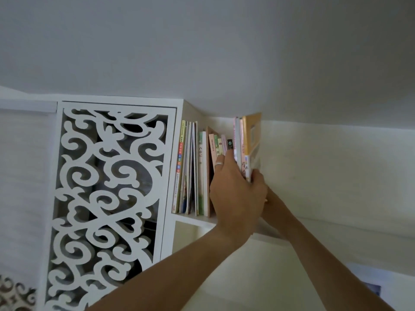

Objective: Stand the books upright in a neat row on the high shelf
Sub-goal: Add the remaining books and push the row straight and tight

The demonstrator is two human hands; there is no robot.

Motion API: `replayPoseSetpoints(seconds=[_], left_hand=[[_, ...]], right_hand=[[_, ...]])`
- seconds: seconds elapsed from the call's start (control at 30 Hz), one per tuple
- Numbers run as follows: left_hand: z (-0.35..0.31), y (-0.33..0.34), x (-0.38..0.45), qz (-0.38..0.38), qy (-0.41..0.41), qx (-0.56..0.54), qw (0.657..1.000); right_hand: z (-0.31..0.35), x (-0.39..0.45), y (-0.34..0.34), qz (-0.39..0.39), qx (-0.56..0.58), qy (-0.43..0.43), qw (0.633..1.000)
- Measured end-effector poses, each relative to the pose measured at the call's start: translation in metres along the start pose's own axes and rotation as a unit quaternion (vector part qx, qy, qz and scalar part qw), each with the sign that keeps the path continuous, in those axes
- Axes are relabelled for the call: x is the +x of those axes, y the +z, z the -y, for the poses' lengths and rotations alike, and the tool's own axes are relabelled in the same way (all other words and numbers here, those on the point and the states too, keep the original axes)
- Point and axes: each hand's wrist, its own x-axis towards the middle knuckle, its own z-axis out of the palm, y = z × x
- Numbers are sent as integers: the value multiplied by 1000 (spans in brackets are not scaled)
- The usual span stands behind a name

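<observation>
Both our arms reach up and forward, bare, forearms converging. Our left hand [235, 189] in front, back of hand toward us, fingers curled and pressed forward, ring [219, 163] on one finger, thumb wrapped round to right. Our right hand [268, 196] sits just behind and below left, mostly hidden by it; only wrist and heel show, so its grip cannot be told. Left forearm crosses in front of right forearm.

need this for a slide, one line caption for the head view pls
Both hands, left hand in front, steady tall books at the right end of the row on the high shelf.
</observation>
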Motion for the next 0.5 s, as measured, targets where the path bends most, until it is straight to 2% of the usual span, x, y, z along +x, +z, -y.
replayPoseSetpoints(seconds=[0.07,0.1,0.17,0.2,0.3,0.4,0.5], left_hand=[[14,20,4,8,-17,24,1000],[22,31,6,14,-24,38,999],[42,55,6,36,-52,59,996],[51,65,4,42,-66,68,995],[69,91,-5,12,-45,116,992],[79,105,-10,-45,65,161,984],[105,102,-2,-20,175,236,956]], right_hand=[[-19,0,-9,-86,26,103,991],[-19,-8,-17,-138,3,122,983],[-16,-22,-28,-161,-50,87,982],[-12,-27,-28,-137,-18,51,989],[-2,-36,-28,39,40,12,998],[-2,-37,-34,146,85,24,985],[-6,-33,-36,199,60,7,978]])
